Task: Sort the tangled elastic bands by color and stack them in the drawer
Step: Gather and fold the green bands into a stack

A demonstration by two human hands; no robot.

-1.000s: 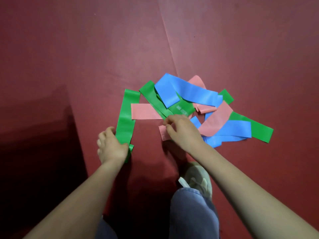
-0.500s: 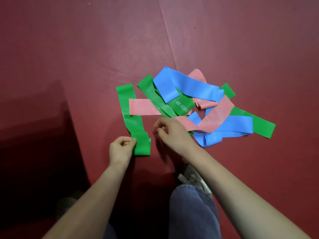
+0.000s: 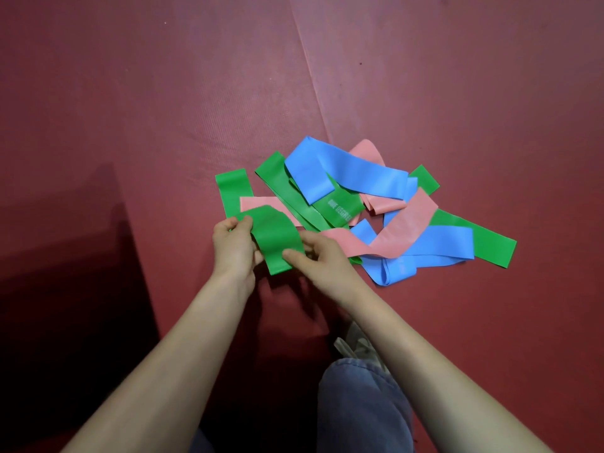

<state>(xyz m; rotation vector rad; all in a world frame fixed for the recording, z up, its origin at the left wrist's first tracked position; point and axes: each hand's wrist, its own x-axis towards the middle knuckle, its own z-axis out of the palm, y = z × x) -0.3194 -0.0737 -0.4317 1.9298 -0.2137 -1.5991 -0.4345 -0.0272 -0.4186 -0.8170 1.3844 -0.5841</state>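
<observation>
A tangle of flat elastic bands lies on the red floor mat (image 3: 163, 109): blue bands (image 3: 346, 173), pink bands (image 3: 402, 228) and green bands (image 3: 287, 188), crossing over each other. At the pile's left side one green band (image 3: 274, 238) arches up off the mat, its far end still flat by the pile. My left hand (image 3: 233, 245) pinches its left edge. My right hand (image 3: 322, 256) holds its near end between thumb and fingers. No drawer is in view.
A seam (image 3: 313, 86) in the mat runs from the top down to the pile. A dark shadowed area (image 3: 65, 289) fills the lower left. My jeans-clad knee (image 3: 362, 407) and a light shoe (image 3: 358, 349) sit just below my right arm.
The green band at the left was flat on the mat under my left hand; now it is lifted and bent over. My right hand left the pink band and took hold of the green one.
</observation>
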